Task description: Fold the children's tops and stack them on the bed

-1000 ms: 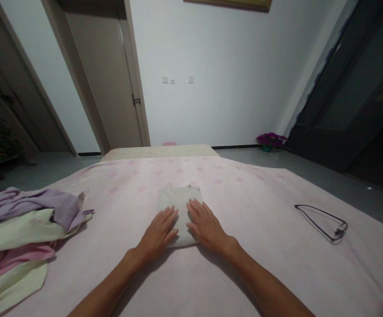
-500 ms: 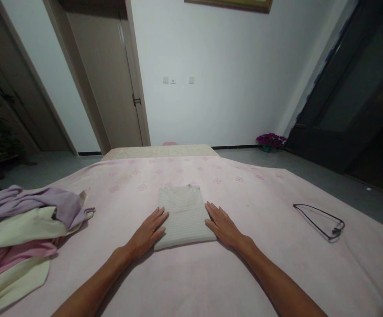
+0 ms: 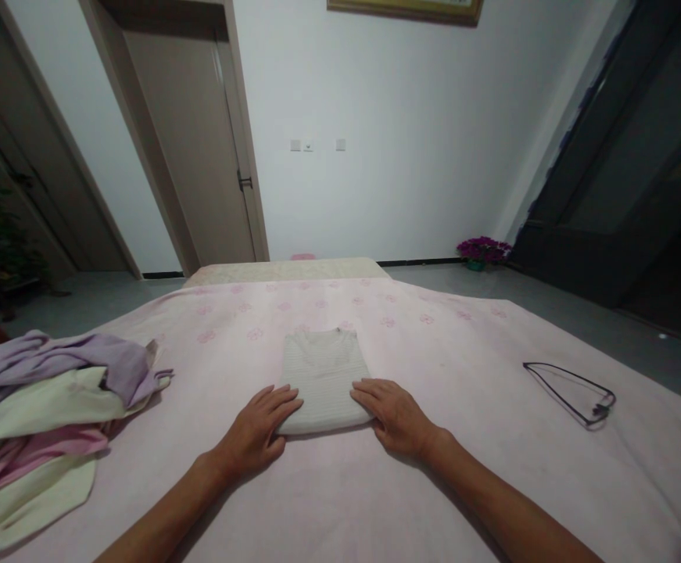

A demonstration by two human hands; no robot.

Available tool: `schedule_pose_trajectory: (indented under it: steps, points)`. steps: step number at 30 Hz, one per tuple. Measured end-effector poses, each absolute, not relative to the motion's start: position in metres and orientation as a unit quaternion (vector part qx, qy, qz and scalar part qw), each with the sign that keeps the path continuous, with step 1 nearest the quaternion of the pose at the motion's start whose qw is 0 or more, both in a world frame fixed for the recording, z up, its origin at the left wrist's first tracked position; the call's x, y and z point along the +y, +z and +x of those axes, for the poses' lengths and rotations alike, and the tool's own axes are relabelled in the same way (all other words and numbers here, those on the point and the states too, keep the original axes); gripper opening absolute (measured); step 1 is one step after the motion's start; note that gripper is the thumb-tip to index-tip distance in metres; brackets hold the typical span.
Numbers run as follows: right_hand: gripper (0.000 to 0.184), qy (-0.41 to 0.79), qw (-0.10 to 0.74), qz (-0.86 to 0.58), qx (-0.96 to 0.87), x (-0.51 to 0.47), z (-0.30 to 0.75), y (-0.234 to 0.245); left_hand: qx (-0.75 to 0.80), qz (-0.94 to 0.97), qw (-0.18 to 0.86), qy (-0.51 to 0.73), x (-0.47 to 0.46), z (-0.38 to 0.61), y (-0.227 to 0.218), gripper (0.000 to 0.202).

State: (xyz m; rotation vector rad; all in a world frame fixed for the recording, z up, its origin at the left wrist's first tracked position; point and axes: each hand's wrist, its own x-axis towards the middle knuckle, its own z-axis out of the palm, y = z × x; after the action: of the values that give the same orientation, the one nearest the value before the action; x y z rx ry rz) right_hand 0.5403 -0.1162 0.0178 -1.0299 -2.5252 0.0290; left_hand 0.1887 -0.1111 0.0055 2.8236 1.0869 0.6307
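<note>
A folded pale striped garment (image 3: 325, 375) lies flat on the pink flowered cloth (image 3: 328, 500), its neckline facing away from the person. The left hand (image 3: 252, 430) and right hand (image 3: 396, 418) rest fingers-on-top at its near corners; whether either grip pinches fabric cannot be told. Farther left sits a heap of clothes (image 3: 41, 407); well right, dark-framed glasses (image 3: 601, 410).

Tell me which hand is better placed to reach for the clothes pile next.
Likely the left hand: it is at the left edge of the folded garment, nearer the clothes pile; the right hand is at the opposite edge.
</note>
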Motion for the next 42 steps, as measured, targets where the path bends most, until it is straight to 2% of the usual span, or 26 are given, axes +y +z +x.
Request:
schedule_pose_trajectory:
  steps: [3, 9, 14, 23, 28, 34, 37, 42]
  points:
    - [0.077, 0.0, 0.242, -0.384, -0.891, -0.11, 0.541, 0.007, 0.361, 0.905, 0.039, 0.223, -0.098, 0.19, 0.0, 0.077]
    - [0.055, -0.015, 0.313, -0.359, -0.879, -0.114, 0.552, 0.009, 0.312, 0.912, 0.071, 0.257, -0.088, 0.181, -0.001, 0.045]
    - [0.057, 0.029, 0.3, -0.266, -0.916, -0.138, 0.564, 0.025, 0.217, 0.933, 0.09, 0.271, -0.114, 0.17, 0.004, 0.046]
    - [0.059, 0.053, 0.294, -0.281, -0.912, -0.125, 0.562, 0.013, 0.29, 0.917, 0.07, 0.263, -0.119, 0.178, 0.0, 0.047]
    - [0.048, 0.094, 0.337, -0.259, -0.9, -0.117, 0.56, 0.01, 0.289, 0.895, 0.111, 0.322, -0.12, 0.174, -0.002, 0.045]
    - [0.036, 0.245, 0.383, -0.423, -0.784, -0.115, 0.541, 0.003, 0.465, 0.757, 0.287, 0.359, -0.131, 0.192, 0.0, 0.032]
    - [0.033, 0.242, 0.392, -0.522, -0.718, -0.104, 0.525, -0.001, 0.549, 0.671, 0.298, 0.398, -0.123, 0.208, 0.002, 0.039]
    - [0.032, 0.19, 0.401, -0.603, -0.662, -0.081, 0.504, 0.002, 0.601, 0.623, 0.286, 0.412, -0.101, 0.224, 0.003, 0.044]
